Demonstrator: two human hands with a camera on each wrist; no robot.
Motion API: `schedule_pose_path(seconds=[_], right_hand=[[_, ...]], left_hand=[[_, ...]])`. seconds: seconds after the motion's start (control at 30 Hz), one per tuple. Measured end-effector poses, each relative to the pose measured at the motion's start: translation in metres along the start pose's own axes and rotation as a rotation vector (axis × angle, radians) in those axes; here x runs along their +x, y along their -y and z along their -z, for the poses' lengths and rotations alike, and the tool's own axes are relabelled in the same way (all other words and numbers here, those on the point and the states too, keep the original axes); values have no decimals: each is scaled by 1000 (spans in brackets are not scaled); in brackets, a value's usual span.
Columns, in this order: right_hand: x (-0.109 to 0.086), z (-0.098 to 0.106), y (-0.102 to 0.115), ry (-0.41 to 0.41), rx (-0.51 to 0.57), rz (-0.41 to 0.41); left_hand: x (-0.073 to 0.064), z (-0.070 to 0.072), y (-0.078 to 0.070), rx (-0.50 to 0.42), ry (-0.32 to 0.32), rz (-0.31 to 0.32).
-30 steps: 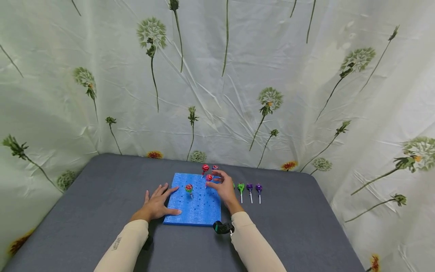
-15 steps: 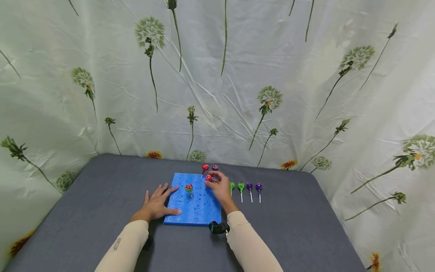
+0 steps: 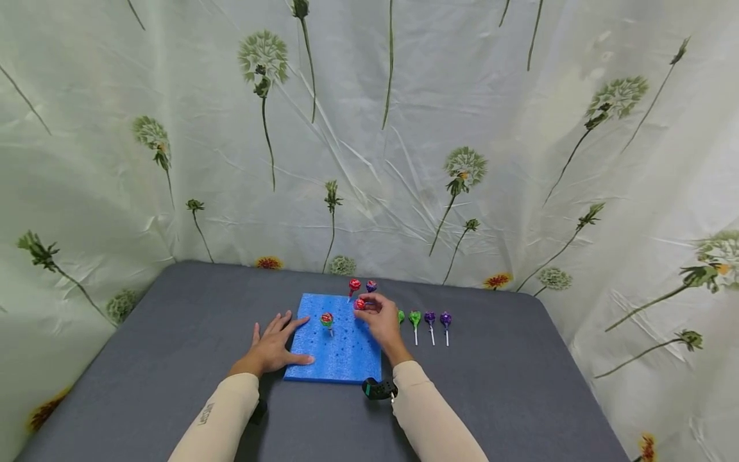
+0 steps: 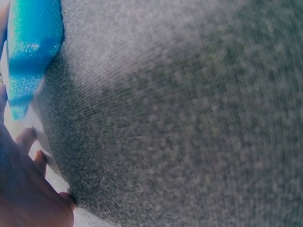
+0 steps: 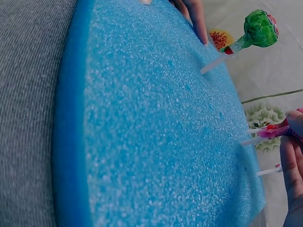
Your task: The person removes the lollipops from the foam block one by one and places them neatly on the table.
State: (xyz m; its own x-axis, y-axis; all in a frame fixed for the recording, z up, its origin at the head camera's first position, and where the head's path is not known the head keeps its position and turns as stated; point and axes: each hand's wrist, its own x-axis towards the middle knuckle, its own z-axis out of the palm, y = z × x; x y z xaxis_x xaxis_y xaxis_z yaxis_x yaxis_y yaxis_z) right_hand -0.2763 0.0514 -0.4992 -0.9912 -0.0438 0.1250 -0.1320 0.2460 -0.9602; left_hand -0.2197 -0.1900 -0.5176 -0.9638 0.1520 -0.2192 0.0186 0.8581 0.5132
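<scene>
A blue foam board with small holes lies on the table. My left hand rests at its left edge, fingers spread, thumb and index fingertip on the board. With thumb and fingers, my right hand pinches a pink-red lollipop near the board's far right; in the right wrist view its white stick meets the foam. Upright in the board stand a green-red lollipop, a red lollipop and a purple lollipop, whose lower part the right hand hides. The left wrist view shows the left hand beside the foam.
Right of the board, a row of lollipops lies on the grey table: a green lollipop beside another partly hidden one, and two purple ones, including a purple lollipop at the end. A flowered curtain hangs behind the table.
One second ago the right fingers were more spread around the pink-red lollipop; they have since drawn together on it. The left hand stays at the board's left edge. The head view has shifted slightly.
</scene>
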Motion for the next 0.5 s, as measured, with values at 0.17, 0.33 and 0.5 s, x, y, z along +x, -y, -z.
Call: schedule_pose_path(seconds=[0.17,0.33,0.5], right_hand=[[-1,3,6,-5,-15,15],[1,8,14,-14,21,70],[0,16,18,-6,50,82]], left_hand=[[1,1,0,4,3,-3],[0,0,0,6,2,-7],[0,2,-2,9,9,-9]])
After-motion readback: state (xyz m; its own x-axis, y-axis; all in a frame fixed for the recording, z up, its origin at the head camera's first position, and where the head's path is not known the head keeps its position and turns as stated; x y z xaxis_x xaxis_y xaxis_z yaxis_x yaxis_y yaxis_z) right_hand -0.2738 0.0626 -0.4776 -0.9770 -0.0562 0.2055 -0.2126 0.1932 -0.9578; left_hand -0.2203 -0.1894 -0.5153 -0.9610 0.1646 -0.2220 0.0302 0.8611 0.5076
